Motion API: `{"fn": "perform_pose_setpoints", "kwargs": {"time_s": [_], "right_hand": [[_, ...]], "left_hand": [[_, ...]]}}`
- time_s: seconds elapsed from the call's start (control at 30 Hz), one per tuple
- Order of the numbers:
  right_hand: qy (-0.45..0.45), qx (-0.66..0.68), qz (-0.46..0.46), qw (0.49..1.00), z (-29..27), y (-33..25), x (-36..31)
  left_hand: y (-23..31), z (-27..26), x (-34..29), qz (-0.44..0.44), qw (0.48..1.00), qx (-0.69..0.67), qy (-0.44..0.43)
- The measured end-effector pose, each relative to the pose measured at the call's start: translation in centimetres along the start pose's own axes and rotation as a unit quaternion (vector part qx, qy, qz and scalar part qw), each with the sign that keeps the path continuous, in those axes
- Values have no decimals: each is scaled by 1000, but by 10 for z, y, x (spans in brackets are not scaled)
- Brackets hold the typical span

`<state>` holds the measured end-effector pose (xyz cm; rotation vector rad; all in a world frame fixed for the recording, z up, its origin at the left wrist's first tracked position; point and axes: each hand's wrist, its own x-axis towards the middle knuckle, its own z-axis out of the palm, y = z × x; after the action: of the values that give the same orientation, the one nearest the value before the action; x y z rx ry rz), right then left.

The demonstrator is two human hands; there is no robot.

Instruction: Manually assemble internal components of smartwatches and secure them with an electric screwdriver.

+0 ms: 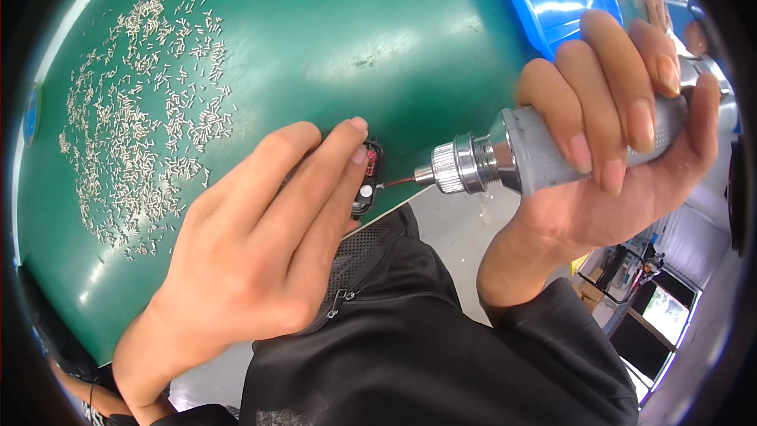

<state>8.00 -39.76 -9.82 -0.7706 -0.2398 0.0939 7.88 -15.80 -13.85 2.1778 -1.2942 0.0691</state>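
Note:
My left hand (252, 244) rests at the near edge of the green table, fingers closed over a small black case (371, 166). Red parts and a round silvery piece show inside the case; my fingers hide its left side. In my right hand (607, 205) lies an electric screwdriver (465, 164) with a grey body and a ridged metal nose. It is held sideways, fingers wrapped round the body. Its thin bit points left, with the tip right by the case's right side; whether it touches a screw is too small to tell.
Many small silvery screws (142, 118) lie spread over the left of the green table (315, 16). A blue plastic bin (552, 0) stands at the far right. Another person's hand (656, 12) shows beyond it. Another person's arm (83, 390) appears at lower left.

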Motion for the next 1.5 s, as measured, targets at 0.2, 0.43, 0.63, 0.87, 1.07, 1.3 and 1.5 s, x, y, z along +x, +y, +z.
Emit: {"fn": "perform_pose_setpoints", "kwargs": {"time_s": [0.2,0.43,0.63,0.87,1.07,1.3,1.5], "right_hand": [[-64,-141,20,988,-1,-9,6],[-81,-149,31,985,-5,-5,10],[-83,-162,30,983,-4,0,12],[-106,-190,52,975,7,2,15],[-153,-238,37,959,22,16,20],[-142,-245,24,959,25,28,27],[-156,-84,-37,983,20,37,23]], "left_hand": [[-3,7,-1,37,998,43,39],[-5,9,-1,42,997,34,52],[-6,10,-3,42,997,41,59],[-5,7,-2,49,997,38,47],[1,6,-3,49,995,71,47],[3,5,-3,44,994,91,52],[8,-6,-15,28,997,70,15]]}}
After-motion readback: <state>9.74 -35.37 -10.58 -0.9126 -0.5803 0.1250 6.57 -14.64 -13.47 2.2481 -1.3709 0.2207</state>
